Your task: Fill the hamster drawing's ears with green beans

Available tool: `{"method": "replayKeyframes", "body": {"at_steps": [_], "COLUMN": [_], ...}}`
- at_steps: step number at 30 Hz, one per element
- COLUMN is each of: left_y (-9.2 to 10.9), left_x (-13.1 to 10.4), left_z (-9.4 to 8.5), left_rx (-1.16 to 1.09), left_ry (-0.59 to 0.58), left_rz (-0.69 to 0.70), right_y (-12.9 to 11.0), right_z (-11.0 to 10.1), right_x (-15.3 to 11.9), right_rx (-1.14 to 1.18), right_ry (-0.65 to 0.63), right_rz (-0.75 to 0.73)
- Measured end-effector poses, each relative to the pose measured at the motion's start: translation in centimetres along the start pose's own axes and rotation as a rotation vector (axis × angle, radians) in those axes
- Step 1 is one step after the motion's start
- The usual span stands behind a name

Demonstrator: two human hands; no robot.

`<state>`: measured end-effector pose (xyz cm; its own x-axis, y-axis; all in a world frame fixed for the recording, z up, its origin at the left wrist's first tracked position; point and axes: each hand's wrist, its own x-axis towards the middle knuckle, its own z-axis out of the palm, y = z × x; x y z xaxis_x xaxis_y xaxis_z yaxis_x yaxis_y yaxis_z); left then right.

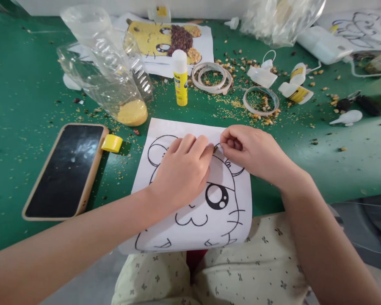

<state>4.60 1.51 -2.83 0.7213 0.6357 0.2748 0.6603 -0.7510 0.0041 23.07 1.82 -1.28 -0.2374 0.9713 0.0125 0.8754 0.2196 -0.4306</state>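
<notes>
My right hand (254,150) is curled closed, thumb near forefinger, by the right ear of the drawing (193,237); I can't tell whether it pinches anything. My left hand (184,169) bends over the sheet, its grip hidden. I judge this fingertip work needs steadiness. Farther off stands a glue stick (180,82).

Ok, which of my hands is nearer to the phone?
Left. Your left hand rests on the drawing, just right of the phone; your right hand is farther off, at the drawing's far right corner.
</notes>
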Motion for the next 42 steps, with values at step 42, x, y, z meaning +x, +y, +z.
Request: {"method": "replayKeyframes", "body": {"at_steps": [42], "left_y": [0.0], "left_x": [0.1], "left_z": [-0.1], "left_rx": [0.000], "left_ry": [-0.026], "left_rz": [0.002], "right_y": [1.4], "right_z": [-0.3], "right_x": [0.4], "right_rx": [0.369], "right_ry": [0.128], "right_rz": [0.161]}}
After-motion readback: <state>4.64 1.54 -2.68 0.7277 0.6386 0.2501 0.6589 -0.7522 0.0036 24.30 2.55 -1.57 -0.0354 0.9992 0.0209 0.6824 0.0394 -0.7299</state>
